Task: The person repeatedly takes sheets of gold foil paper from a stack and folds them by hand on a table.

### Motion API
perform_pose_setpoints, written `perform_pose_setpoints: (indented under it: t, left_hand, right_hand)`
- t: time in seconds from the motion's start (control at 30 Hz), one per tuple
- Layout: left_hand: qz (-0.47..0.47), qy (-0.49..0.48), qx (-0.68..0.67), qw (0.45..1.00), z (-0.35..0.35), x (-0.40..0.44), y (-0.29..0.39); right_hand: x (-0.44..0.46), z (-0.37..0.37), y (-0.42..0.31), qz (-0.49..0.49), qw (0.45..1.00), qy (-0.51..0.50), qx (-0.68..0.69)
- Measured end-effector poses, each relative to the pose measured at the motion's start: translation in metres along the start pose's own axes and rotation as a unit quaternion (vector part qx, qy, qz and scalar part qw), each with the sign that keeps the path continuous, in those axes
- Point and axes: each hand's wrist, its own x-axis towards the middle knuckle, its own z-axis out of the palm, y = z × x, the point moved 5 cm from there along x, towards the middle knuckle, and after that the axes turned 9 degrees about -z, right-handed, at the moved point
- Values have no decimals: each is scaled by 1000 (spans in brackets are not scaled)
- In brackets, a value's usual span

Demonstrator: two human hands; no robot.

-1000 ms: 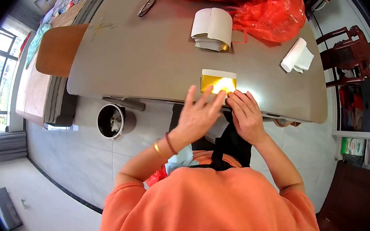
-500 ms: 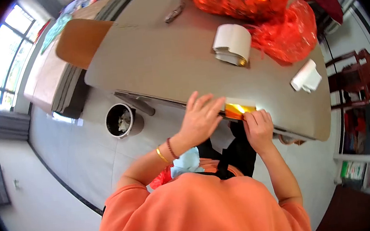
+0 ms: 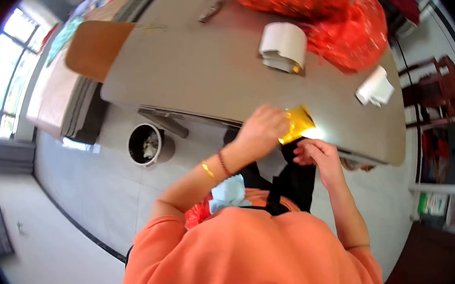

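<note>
A shiny gold foil sheet (image 3: 297,125) is at the table's near edge, catching a bright glare on its lower right corner. My left hand (image 3: 263,130) reaches over from the left with its fingers closed at the sheet's left edge. Just below the sheet, my right hand (image 3: 318,157) is loosely curled, its fingers partly apart and nothing visible in them. A curled stack of white-backed paper (image 3: 283,46) stands farther back on the table, with a bit of gold showing at its lower end.
Red plastic bags (image 3: 351,34) cover the table's back right. A crumpled white paper (image 3: 375,87) lies near the right edge, and a small dark object (image 3: 211,10) at the back. A bin (image 3: 148,144) stands on the floor left, near a brown chair (image 3: 97,50).
The gold sheet has come up flatter into view and turned. My left hand has gone from spread fingers to closed at its edge; my right hand has come off it, slightly lower.
</note>
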Motion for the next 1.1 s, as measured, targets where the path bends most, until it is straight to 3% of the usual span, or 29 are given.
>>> perform_pose_setpoints:
  t: [0.1,0.2,0.3,1.1]
  left_hand:
    - [-15,-49,-37,998,-11,8,-6]
    - [-5,-69,-65,995,-16,18,-5]
    - [-2,-84,-67,994,-22,20,-5]
    - [-41,-96,-146,984,-20,22,-16]
  right_hand:
    - [-4,-13,-28,-228,931,95,-267]
    - [3,9,-65,-473,738,47,-479]
    - [18,18,-59,-486,702,-17,-521]
    - [28,5,-48,-422,756,-15,-501]
